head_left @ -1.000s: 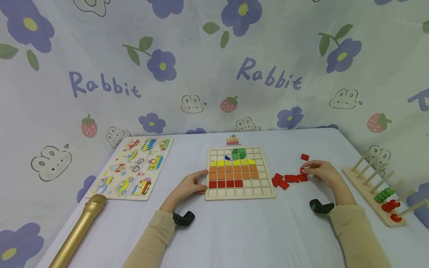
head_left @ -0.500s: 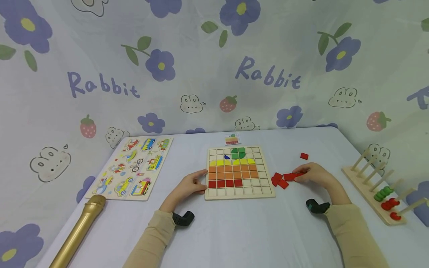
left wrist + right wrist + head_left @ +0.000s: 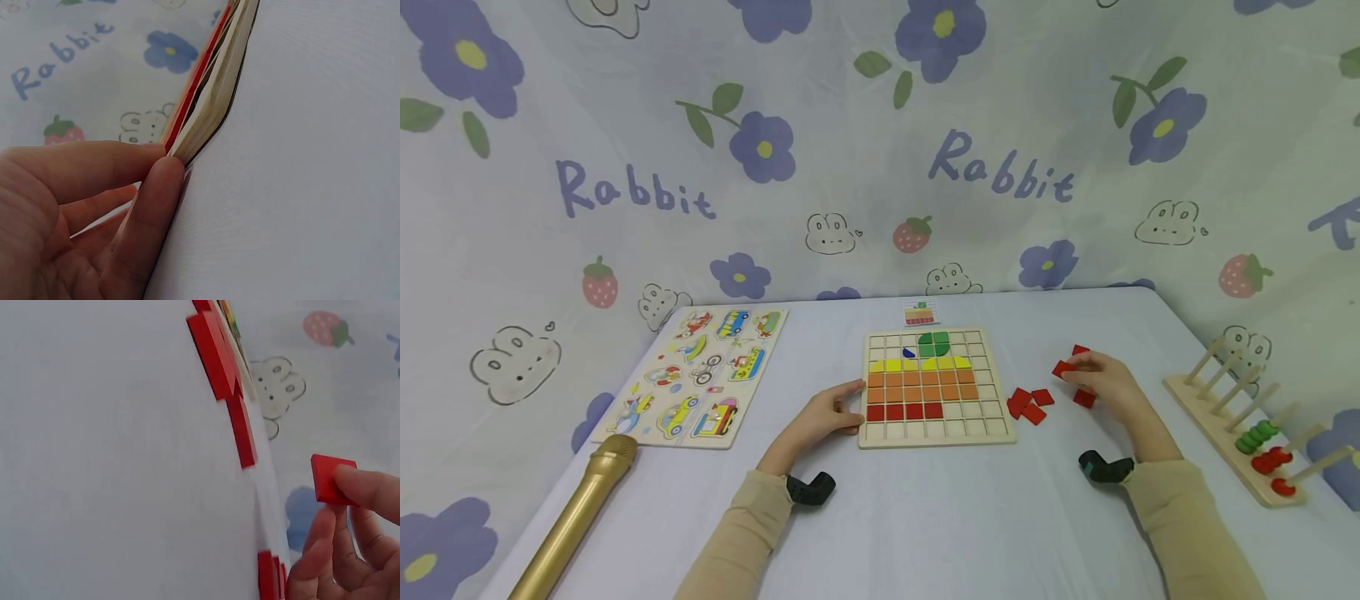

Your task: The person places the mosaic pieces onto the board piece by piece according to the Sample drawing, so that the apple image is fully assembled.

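Note:
A wooden grid board (image 3: 936,437) lies mid-table, partly filled with green, yellow, orange and red tiles. My left hand (image 3: 827,410) rests at its left edge, thumb and fingers pinching the board's rim (image 3: 212,103). My right hand (image 3: 1097,379) is right of the board and pinches a red square tile (image 3: 1063,367), lifted off the cloth (image 3: 331,479). Loose red tiles (image 3: 1028,403) lie between the board and that hand, and another red tile (image 3: 1083,398) lies by the palm.
A vehicle peg puzzle (image 3: 700,375) lies at the left, a gold microphone (image 3: 576,517) at the front left. A wooden peg rack (image 3: 1247,433) with green and red rings stands at the right. A small picture card (image 3: 921,313) lies behind the board.
My right hand slid along the loose red tiles, then rose with one tile pinched in its fingers. The left hand has stayed at the board's edge.

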Motion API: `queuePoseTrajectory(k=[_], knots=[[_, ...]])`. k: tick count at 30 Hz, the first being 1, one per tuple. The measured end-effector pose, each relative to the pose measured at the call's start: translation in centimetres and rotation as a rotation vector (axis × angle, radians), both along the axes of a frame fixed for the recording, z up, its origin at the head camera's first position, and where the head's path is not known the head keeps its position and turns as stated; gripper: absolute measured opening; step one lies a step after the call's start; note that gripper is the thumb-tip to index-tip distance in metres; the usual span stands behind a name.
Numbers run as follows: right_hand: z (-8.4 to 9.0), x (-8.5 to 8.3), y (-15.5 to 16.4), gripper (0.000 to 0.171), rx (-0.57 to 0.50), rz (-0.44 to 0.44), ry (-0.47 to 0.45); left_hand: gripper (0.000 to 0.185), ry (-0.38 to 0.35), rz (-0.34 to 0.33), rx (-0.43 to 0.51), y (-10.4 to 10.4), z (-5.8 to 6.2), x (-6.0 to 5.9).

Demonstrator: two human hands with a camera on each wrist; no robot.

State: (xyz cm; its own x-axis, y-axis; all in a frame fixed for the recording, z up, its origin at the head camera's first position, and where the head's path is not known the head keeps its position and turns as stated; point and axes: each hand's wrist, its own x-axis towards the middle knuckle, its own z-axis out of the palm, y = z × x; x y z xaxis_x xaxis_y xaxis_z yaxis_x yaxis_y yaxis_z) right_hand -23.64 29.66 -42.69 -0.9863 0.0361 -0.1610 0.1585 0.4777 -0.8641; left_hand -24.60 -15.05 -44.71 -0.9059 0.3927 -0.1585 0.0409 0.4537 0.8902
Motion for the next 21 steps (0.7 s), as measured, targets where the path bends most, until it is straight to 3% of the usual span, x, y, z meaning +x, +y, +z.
queuePoseTrajectory(k=[5, 8, 14, 21], knots=[[1.2, 0.0, -2.9, 0.031, -0.350, 0.076, -0.102, 0.065, 0.002, 0.003, -0.011, 0.0, 0.1, -0.1], [1.6, -0.2, -5.5, 0.028, -0.411, 0.135, -0.137, 0.065, 0.002, 0.013, -0.012, 0.0, 0.3, -0.3], [1.6, -0.2, -10.3, 0.035, -0.268, 0.229, -0.141, 0.065, -0.015, 0.015, 0.000, -0.1, 0.4, -0.5], [0.3, 0.1, -13.2, 0.018, 0.003, 0.285, -0.081, 0.066, -0.013, -0.001, 0.006, -0.2, 0.0, -0.2]])
